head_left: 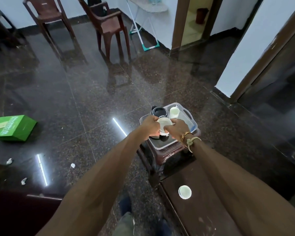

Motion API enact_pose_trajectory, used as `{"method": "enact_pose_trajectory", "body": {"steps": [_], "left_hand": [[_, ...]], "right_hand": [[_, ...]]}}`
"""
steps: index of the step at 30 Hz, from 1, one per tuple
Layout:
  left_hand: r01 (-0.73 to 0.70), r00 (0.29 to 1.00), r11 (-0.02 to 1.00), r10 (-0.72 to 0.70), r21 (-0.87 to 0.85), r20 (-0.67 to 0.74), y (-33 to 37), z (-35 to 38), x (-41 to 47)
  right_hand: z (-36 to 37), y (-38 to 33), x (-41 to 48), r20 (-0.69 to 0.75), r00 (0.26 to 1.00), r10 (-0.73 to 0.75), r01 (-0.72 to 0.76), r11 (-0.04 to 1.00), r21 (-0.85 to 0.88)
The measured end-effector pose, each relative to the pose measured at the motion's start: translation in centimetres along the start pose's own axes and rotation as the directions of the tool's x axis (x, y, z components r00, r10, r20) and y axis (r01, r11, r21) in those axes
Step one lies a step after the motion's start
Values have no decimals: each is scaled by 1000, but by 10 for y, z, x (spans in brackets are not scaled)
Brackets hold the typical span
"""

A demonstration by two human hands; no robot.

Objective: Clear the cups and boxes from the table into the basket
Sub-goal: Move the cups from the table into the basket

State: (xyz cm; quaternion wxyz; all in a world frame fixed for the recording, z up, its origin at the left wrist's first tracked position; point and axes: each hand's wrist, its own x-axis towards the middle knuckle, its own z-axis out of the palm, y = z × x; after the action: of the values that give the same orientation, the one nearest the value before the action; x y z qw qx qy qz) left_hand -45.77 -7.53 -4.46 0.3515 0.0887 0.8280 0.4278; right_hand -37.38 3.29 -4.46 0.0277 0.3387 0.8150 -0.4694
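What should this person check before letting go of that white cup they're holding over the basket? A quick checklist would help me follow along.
1. Grip: left hand and right hand both hold the held cup: ok.
2. Position: the held cup is above the basket: ok.
3. Room: the black container and the cup in the basket sit at the far end, and the right side looks bare: ok.
4. Footing: whether the basket sits firmly on the stool: cannot tell.
5. Table cleared: the cup on the table stands on the table: not ok.
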Motion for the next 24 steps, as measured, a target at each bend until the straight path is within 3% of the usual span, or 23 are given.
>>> {"method": "enact_pose_trajectory", "body": {"steps": [4,8,16,24], "left_hand": [[20,998,992,-28,122,64,-9,-17,30],[-20,990,1000,18,11,142,-18,-45,61],[-70,983,986,43,148,177,1,-81,119],[-33,967,998,19,52,255,24,-65,147]], "right_hand": [[20,-9,22,-4,999,54,-54,999,-10],[44,-24,45,-25,996,89,-90,996,-28],[57,-61,86,-142,978,155,-151,988,39],[40,-55,108,-233,948,219,-194,973,123]]}}
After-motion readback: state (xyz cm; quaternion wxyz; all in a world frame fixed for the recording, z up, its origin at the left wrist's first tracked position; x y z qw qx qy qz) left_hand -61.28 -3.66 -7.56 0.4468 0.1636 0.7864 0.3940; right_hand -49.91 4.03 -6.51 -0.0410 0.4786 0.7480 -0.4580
